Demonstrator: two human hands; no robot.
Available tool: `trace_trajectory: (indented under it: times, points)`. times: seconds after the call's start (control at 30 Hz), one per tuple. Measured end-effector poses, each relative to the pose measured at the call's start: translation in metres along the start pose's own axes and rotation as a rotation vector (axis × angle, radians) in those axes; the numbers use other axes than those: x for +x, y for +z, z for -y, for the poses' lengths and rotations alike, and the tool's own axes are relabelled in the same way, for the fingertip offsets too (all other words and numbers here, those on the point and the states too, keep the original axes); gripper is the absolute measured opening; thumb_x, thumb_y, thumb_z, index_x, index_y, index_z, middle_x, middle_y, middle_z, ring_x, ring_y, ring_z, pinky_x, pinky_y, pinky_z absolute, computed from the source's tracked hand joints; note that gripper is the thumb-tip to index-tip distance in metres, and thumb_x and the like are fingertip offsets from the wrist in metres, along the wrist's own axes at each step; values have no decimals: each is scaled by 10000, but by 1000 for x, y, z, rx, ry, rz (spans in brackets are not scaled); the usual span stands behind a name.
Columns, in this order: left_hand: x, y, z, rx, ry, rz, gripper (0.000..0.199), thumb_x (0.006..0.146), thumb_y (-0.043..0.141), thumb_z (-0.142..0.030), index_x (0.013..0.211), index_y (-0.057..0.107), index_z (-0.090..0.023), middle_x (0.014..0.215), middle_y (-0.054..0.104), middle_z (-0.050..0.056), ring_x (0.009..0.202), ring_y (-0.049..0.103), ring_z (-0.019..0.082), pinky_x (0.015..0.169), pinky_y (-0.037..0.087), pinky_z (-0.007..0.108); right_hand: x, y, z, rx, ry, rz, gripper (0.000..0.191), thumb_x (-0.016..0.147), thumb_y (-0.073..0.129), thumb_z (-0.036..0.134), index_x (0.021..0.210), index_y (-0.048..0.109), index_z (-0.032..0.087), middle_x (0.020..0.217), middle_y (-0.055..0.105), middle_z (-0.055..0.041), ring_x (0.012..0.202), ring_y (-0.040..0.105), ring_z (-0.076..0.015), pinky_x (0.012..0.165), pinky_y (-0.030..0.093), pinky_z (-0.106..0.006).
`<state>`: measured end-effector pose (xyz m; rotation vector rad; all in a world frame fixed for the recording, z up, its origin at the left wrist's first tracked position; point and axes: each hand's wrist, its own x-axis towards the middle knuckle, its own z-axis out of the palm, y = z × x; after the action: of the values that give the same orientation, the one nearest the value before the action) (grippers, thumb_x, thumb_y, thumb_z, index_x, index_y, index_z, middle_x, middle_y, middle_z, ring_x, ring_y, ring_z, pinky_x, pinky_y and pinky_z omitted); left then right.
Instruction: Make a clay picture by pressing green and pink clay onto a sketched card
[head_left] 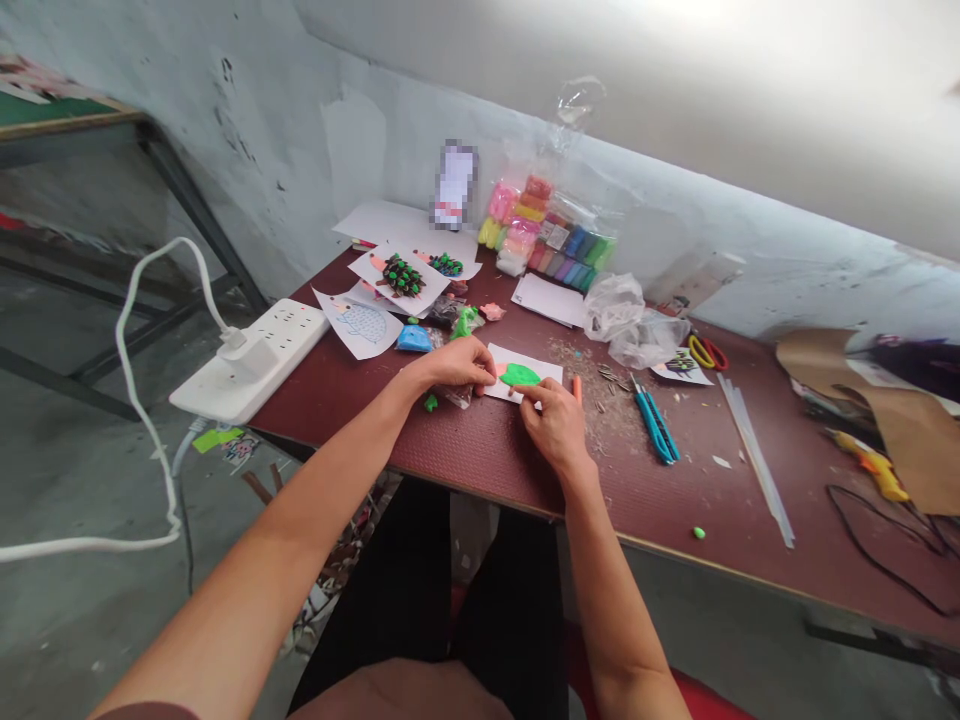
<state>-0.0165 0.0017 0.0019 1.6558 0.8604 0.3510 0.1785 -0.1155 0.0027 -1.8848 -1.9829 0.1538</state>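
Note:
A small white paper card [553, 369] lies on the table near its front edge. On the card is a flattened leaf-like shape of bright green modelling clay [520, 375], with a pinkish patch at its left end. My left hand [463, 365] is closed, its fingertips pinched at the card's left edge beside the pinkish patch. From the right, my right hand [556, 425] reaches over the card with its index finger stretched out, touching the lower edge of the green clay. Its other fingers are loosely bent, and nothing shows in them.
Clay hedgehog pictures [403, 276], a blue clay pack [414, 338] and green clay [465, 321] lie behind my left hand. Bagged coloured clay [574, 245] and a phone [454, 185] stand against the wall. A teal-handled tool [655, 425], scissors [708, 352] and a glue gun [874, 467] lie rightward; a power strip [251, 360] overhangs the left edge.

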Motion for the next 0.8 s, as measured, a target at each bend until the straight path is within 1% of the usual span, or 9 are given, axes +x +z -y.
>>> trace_trajectory:
  times: [0.1,0.2,0.33,0.43,0.67,0.8]
  points:
    - [0,0,0,12,9,-3,75,704,737,-163,739,777,-110,590,702,37,468,521,92,462,341,183,-2,1,2,-34,-28,28,338,948,562,190,1119,834,297,933,730,-44,830,670,-184,960,483,-368]
    - [-2,1,-2,19,16,-12,64,696,736,-160,714,771,-109,591,702,40,481,526,94,472,341,182,-5,4,3,-70,-73,31,326,950,569,207,1125,829,298,937,734,-48,821,670,-189,914,498,-356]
    - [-3,2,-4,37,23,-28,40,690,726,-132,684,763,-116,585,701,36,497,542,97,491,358,182,-6,6,1,-38,-61,-38,337,957,550,200,1124,825,298,926,726,-41,798,664,-180,949,500,-374]
    - [-4,3,-6,41,16,-32,63,695,699,-104,670,755,-117,572,692,31,497,545,95,495,359,180,-6,7,-1,-2,-52,-87,346,959,536,194,1117,823,305,919,720,-31,795,659,-170,978,495,-382]
    - [-5,2,-8,56,22,-18,98,688,667,-101,682,763,-115,573,691,30,477,513,91,478,333,189,-9,6,3,-99,-92,9,322,960,559,207,1119,824,299,934,734,-49,820,676,-190,903,509,-357]
    - [-5,2,-7,82,37,-25,103,702,673,-130,646,759,-117,561,679,29,453,459,77,472,305,194,-8,6,2,-65,-50,-42,346,964,539,189,1140,819,294,928,726,-39,793,667,-174,937,508,-364]
